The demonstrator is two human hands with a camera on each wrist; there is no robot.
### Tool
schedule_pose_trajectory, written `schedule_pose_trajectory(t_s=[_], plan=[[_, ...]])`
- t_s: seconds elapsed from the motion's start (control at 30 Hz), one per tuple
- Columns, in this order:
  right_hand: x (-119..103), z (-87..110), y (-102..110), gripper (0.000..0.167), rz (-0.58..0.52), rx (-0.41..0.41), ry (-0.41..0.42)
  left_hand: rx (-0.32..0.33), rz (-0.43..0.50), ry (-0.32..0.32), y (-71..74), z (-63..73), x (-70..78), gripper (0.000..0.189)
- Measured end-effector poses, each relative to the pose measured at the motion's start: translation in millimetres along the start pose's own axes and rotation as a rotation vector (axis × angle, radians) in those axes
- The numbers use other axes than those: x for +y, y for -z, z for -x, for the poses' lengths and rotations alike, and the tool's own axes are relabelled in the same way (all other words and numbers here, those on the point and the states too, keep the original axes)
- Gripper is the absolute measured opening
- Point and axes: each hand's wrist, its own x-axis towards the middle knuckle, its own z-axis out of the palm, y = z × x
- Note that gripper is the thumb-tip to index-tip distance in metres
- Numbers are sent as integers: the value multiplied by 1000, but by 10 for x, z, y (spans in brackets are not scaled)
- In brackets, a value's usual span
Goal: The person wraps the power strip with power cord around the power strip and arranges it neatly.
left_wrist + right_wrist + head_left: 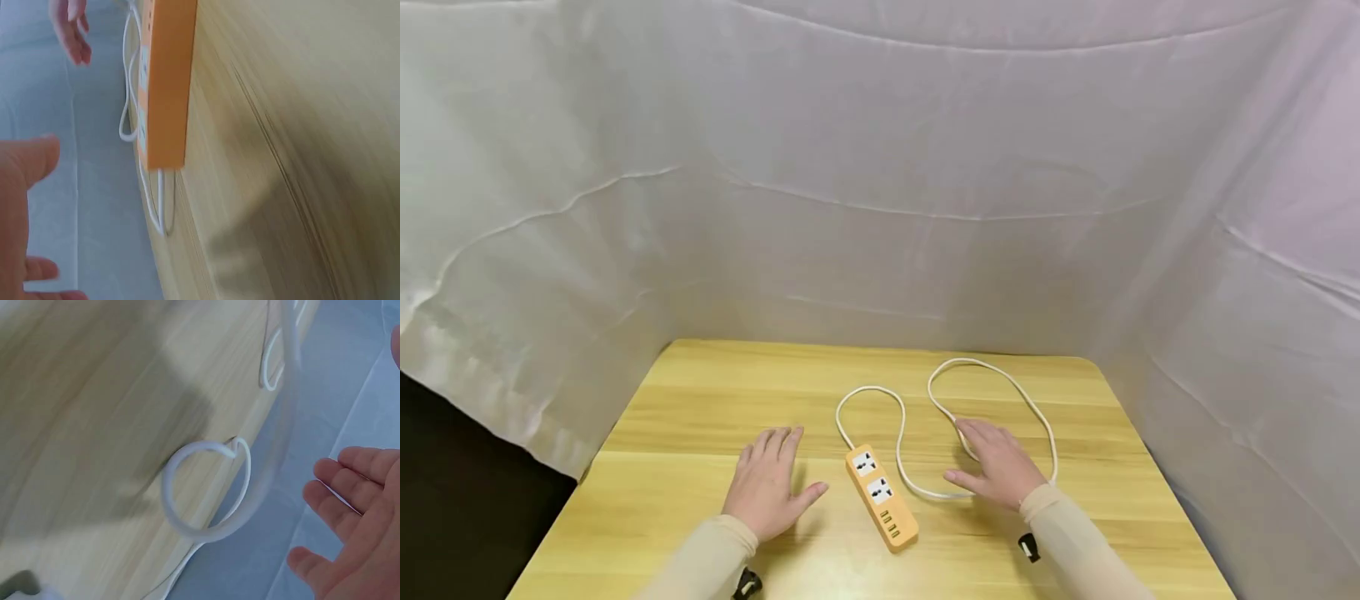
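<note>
An orange power strip (882, 500) with two white sockets and several USB ports lies on the wooden table, slanting between the hands. Its white cord (904, 417) leaves the far end and winds in loops to the right. To the left of the strip, my left hand (766, 487) is spread above the tabletop, touching nothing. My right hand (1000, 465) is over the cord's right-hand loop, fingers extended and hiding part of it. In the right wrist view, the cord (209, 534) curls close to the camera, apart from the fingers (337, 500).
The wooden table (700, 400) has pale grey cloth (880, 275) hung behind it and along both sides. A dark area (460, 483) shows below the cloth at left. Black straps (1028, 547) sit at the wrists.
</note>
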Motion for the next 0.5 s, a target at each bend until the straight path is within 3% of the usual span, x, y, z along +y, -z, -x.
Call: schedule_pose_trajectory(t_s=[0.23, 0.5], plan=[[-192, -215, -50, 70, -38, -96, -16, -83, 16, 96, -149, -88, 263, 77], [-437, -418, -181, 59, -75, -222, 50, -309, 87, 196, -277, -215, 571, 78]])
